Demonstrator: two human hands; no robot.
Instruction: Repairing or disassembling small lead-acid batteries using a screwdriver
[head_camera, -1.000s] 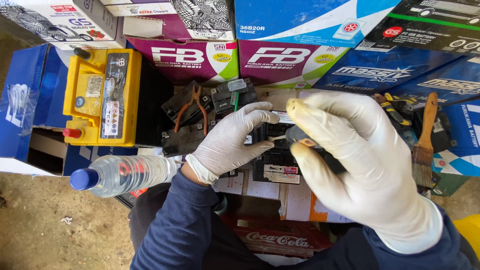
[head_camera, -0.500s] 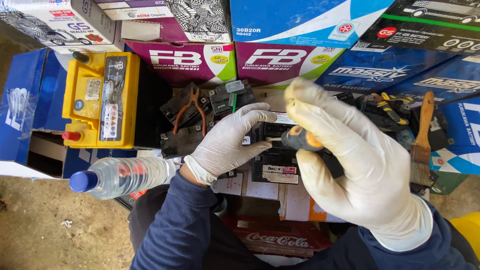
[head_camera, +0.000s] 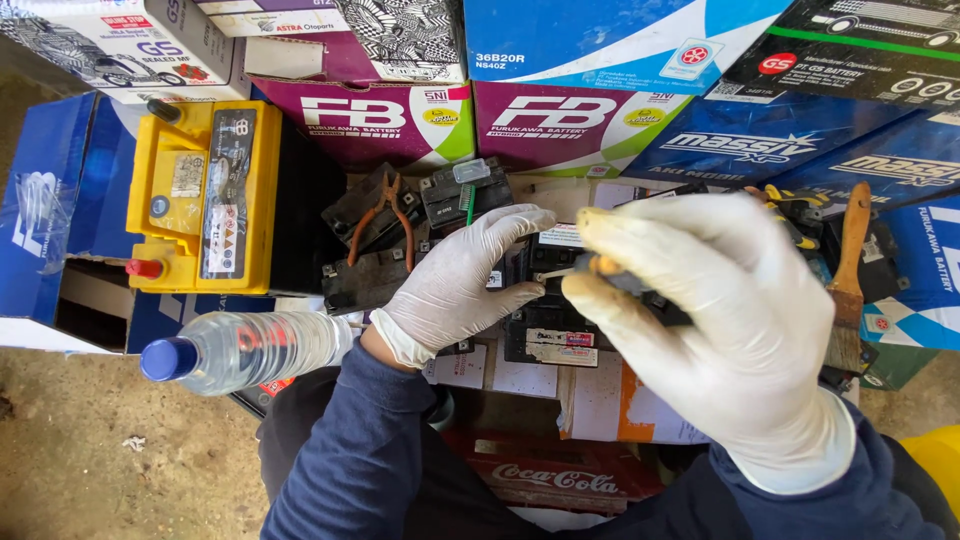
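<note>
Since a moment earlier the right hand (head_camera: 720, 330), clamped on what looked like a screwdriver (head_camera: 600, 268), had lowered toward the small black battery (head_camera: 545, 325) steadied by the left hand (head_camera: 455, 290).

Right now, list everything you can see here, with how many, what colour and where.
Small battery: one, black, centre, under the left hand.
Large battery: one, yellow top, left.
Water bottle: one, clear with blue cap, lower left, lying on its side.
Pliers: one, orange handles, on dark battery parts behind the left hand.
Paintbrush: one, wooden handle, right.
Cartons: several, blue, purple, white and black, along the top.
Screwdriver: one, orange and dark handle, in the right hand.
Left hand: white glove, resting on the small battery.
Right hand: white glove, gripping the screwdriver.
</note>
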